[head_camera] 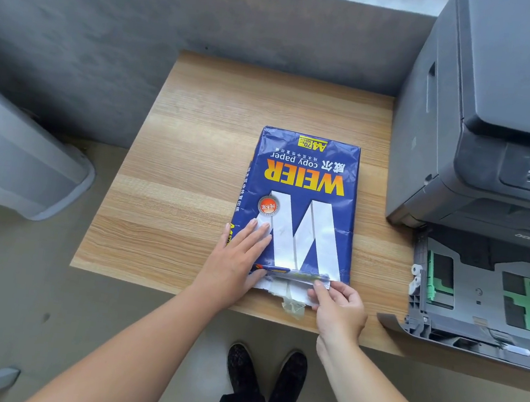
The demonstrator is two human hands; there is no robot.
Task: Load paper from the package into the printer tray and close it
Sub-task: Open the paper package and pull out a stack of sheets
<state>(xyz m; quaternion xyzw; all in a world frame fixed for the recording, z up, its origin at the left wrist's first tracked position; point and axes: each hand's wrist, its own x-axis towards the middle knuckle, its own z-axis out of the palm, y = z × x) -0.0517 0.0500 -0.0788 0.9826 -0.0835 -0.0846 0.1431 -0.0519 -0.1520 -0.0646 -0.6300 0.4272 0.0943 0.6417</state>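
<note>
A blue package of copy paper (303, 201) lies flat on the wooden worktop (195, 167), toward its near edge, with its torn, open end facing the person. The left hand (237, 260) rests flat, fingers together, on the package's near left corner. The right hand (338, 303) pinches the torn wrapper flap (293, 294) at the near end between thumb and forefinger. At the worktop's right edge stands a dark printer (488, 119), its paper tray (482, 299) pulled out, green guides visible inside.
</note>
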